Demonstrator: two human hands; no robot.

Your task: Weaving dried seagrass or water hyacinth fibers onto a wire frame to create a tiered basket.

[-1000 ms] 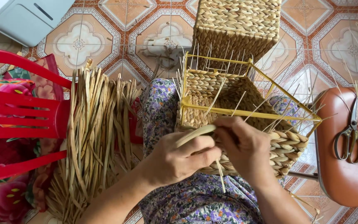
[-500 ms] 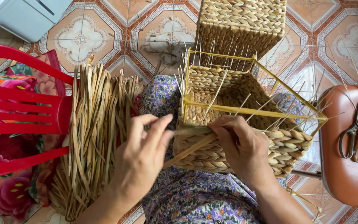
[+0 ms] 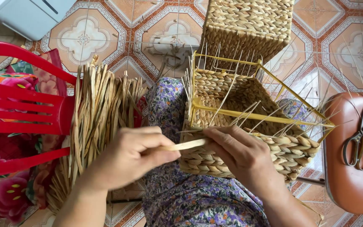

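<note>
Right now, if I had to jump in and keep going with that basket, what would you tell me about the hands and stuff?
Left hand: closed on a pale flat strand, pulling it sideways.
Right hand: fingers pressed on the half-woven basket, at the strand's other end.
The basket sits on the lap, built on a yellow wire frame.
Done: the lower rows of the near wall. Left: the upper frame is bare, thin stakes sticking up.
Spare dried strands lie at the left by the red chair; scissors on the brown stool at the right. A finished basket stands behind.
</note>
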